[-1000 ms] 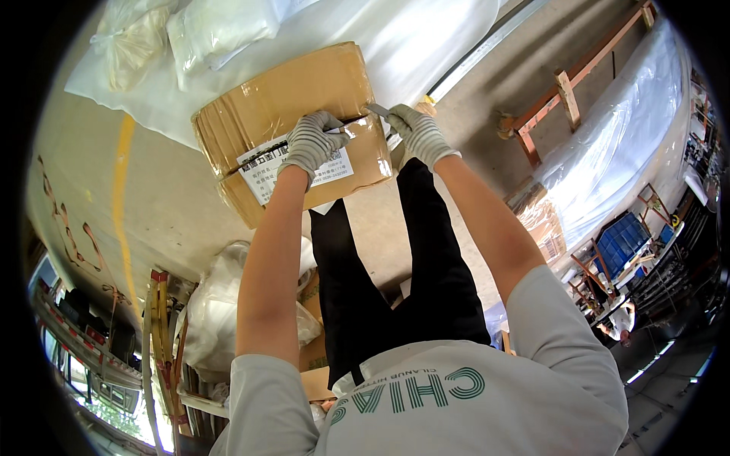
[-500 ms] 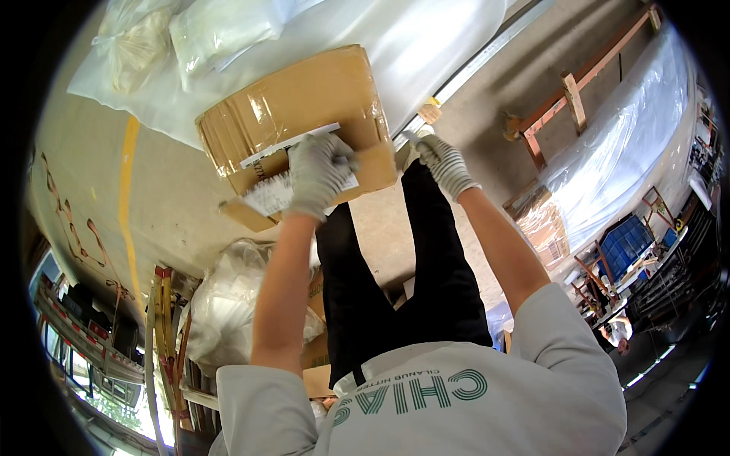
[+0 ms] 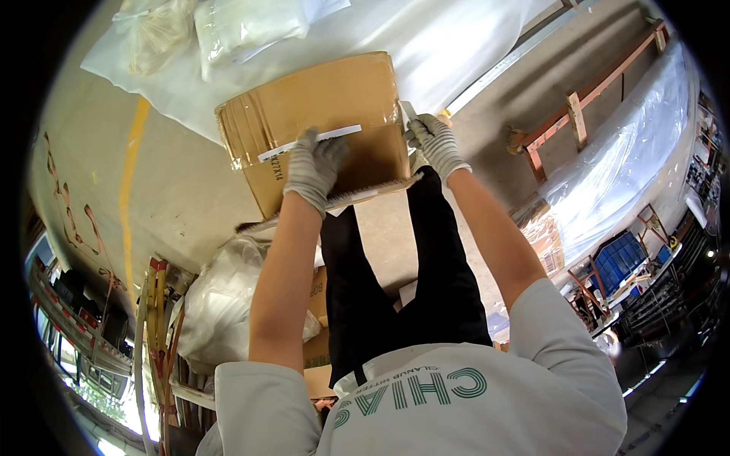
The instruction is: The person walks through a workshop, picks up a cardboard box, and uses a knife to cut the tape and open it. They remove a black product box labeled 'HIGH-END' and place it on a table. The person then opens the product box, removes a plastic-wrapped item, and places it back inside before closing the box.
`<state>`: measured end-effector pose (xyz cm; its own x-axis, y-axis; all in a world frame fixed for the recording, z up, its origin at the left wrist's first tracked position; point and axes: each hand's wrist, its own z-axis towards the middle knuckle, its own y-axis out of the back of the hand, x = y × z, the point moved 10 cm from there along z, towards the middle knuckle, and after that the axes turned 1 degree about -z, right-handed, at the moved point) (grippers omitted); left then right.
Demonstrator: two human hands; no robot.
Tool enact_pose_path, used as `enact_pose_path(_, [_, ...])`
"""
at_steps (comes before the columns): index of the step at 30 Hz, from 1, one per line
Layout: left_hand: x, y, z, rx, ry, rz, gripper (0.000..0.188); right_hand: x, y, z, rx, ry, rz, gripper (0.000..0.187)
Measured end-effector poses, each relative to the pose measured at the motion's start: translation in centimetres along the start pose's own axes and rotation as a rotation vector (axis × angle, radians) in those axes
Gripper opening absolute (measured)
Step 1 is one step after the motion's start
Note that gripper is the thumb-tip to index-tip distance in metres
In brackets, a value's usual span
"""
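Observation:
A brown cardboard box (image 3: 319, 95) stands before me, its near flap (image 3: 369, 190) folded down toward my legs and a dark gap showing behind it. Along the edge of the opening runs a white printed strip (image 3: 342, 132). My left hand (image 3: 312, 169), in a striped grey-white glove, lies over this strip and the opening, its fingers apart and slightly blurred. At the box's right corner, my gloved right hand (image 3: 437, 144) is closed around a thin, pale, blade-like tool (image 3: 408, 112); its exact kind is unclear. The box's contents cannot be made out.
Beyond the box lies a white plastic sheet (image 3: 449, 57) with filled clear bags (image 3: 251, 30) on it. At right are a reddish frame (image 3: 570, 99) and a plastic-wrapped long bundle (image 3: 623, 167). A plastic bag heap (image 3: 228, 304) sits at left, beside wooden poles (image 3: 156, 327).
The near flap has swung down toward me, exposing the opening. My left hand has let go of the flap and moved right. The box sits farther right in view, nearer my right hand.

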<state>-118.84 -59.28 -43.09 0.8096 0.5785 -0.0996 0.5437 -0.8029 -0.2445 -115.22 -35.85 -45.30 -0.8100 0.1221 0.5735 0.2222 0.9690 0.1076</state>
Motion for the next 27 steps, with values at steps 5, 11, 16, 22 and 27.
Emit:
enact_pose_path(5, [0.2, 1.3, 0.2, -0.239, -0.058, -0.192, 0.043, 0.7, -0.1, 1.3, 0.031, -0.014, -0.050, 0.022])
enact_pose_path(11, [0.0, 3.0, 1.5, -0.249, -0.084, -0.133, 0.028, 3.8, -0.8, 2.6, -0.018, 0.305, -0.345, 0.020])
enact_pose_path(16, [0.1, 2.9, 1.1, -0.278, -0.076, -0.160, 0.030, 3.9, 1.1, 3.7, -0.101, 0.193, -0.031, 0.020])
enact_pose_path(22, [0.7, 3.6, 2.0, -0.257, -0.028, -0.199, 0.032, 4.6, -0.4, 5.4, -0.001, 0.134, -0.084, 0.022])
enact_pose_path(27, [0.3, 3.3, 1.3, -0.294, -0.068, -0.159, 0.028, 2.4, -0.1, 5.1, 0.169, 0.109, -0.144, 0.019])
